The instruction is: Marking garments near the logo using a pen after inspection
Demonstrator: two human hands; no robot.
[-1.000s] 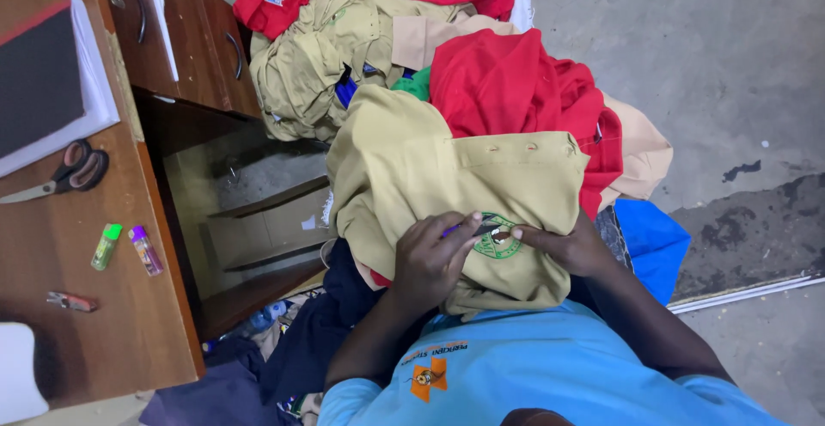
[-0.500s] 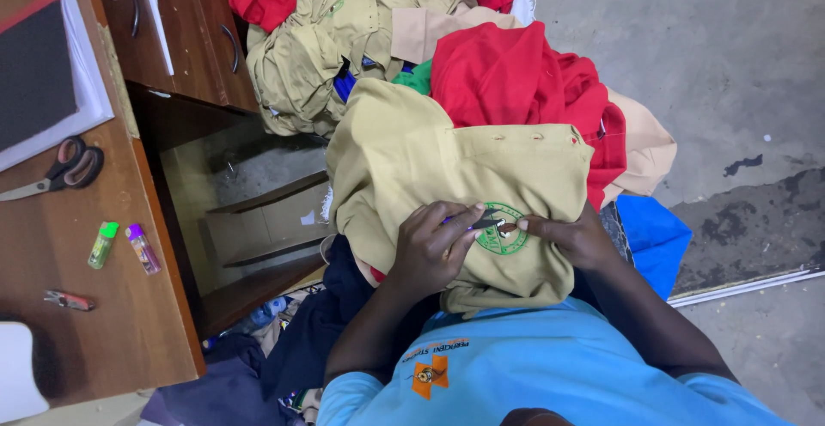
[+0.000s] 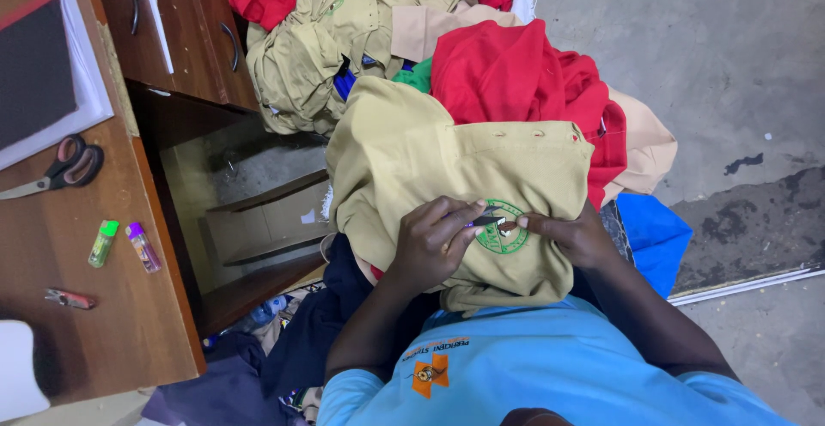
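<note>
Down on the lap lies a khaki shirt [image 3: 447, 160] — left hand [image 3: 434, 241] pinches a small dark tool [image 3: 486, 220] at its green badge [image 3: 503, 227], right hand [image 3: 567, 235] presses fingertips beside it.

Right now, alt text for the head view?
A person's left hand and right hand work a small dark tool at a green round badge on a khaki shirt in their lap. Red and khaki clothes are piled beyond; scissors lie on a wooden desk to the left.
</note>
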